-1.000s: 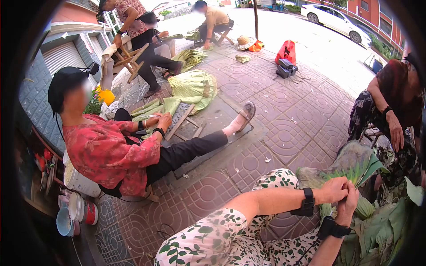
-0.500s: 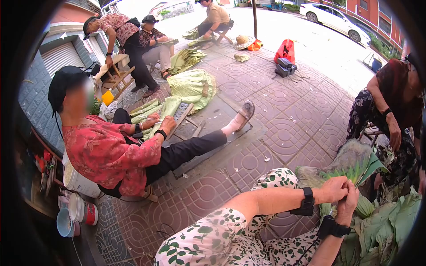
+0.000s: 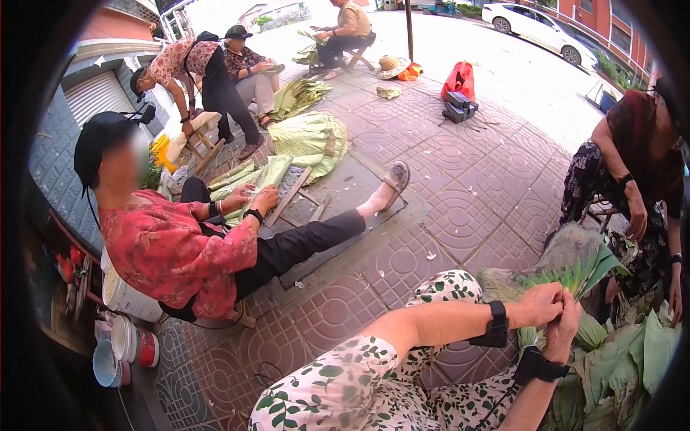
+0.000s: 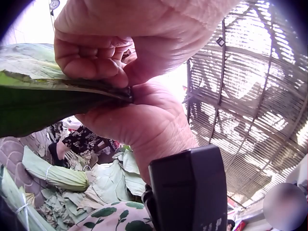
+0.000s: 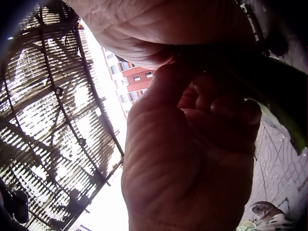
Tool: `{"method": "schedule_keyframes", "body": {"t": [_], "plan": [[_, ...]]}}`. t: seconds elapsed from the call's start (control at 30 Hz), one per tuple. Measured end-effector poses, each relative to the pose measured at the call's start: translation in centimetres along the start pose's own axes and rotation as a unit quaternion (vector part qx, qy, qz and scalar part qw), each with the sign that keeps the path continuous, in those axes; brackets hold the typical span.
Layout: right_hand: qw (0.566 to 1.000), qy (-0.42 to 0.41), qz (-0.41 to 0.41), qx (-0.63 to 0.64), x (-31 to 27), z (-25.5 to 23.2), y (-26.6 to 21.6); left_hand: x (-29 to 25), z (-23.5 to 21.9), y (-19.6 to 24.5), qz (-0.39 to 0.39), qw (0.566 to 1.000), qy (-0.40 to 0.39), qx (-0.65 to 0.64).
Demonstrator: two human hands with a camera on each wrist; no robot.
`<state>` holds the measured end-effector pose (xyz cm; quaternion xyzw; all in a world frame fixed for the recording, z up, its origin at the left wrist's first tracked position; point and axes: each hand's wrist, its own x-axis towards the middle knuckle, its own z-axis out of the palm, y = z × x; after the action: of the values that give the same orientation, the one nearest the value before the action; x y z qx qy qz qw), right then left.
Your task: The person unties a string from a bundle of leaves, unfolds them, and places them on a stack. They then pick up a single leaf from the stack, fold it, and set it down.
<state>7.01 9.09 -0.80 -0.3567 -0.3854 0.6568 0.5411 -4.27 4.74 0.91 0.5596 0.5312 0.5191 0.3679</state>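
Observation:
My left hand (image 3: 543,305) and right hand (image 3: 565,327) meet over my lap at the right of the head view. Between their fingertips they pinch the gathered end of a folded green leaf (image 3: 602,271), which spreads away from me. The left wrist view shows the leaf's dark green underside (image 4: 43,108) and paler upper layer (image 4: 31,57), with curled fingers (image 4: 89,67) at its edge. The pinched end itself is mostly hidden by the hands. In the right wrist view the hands are in shadow and the leaf (image 5: 284,89) is a dark shape.
Loose broad leaves (image 3: 618,373) pile beside my right arm, with a tied leaf bundle (image 4: 55,173) nearby. A person in dark clothes (image 3: 640,151) sits across the pile. At left sits a person in a red shirt (image 3: 172,237), beside buckets (image 3: 126,341). A greyish mass (image 3: 568,251) lies beyond my hands.
My hands keep nearly the same place and hold on the leaf. In the background, a standing person bends lower over a wooden stool, and the far seated person has straightened up.

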Motion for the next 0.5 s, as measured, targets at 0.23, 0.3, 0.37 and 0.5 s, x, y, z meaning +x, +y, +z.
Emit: {"method": "schedule_keyframes", "body": {"t": [0.23,0.3,0.37,0.5], "plan": [[1.0,-0.012,0.001,-0.008,-0.4,0.32,-0.47,0.03,0.33,-0.16,0.013,1.0,0.006,-0.003],[1.0,-0.01,0.003,-0.002,-0.4,0.17,-0.4,-0.12,0.32,0.07,0.011,1.0,0.006,-0.004],[1.0,-0.007,0.002,-0.002,-0.43,0.16,-0.42,-0.16,0.28,0.16,0.009,1.0,0.008,-0.005],[1.0,0.01,-0.004,-0.007,-0.67,0.51,-0.59,-0.13,0.36,0.07,0.013,1.0,0.005,-0.003]]}}
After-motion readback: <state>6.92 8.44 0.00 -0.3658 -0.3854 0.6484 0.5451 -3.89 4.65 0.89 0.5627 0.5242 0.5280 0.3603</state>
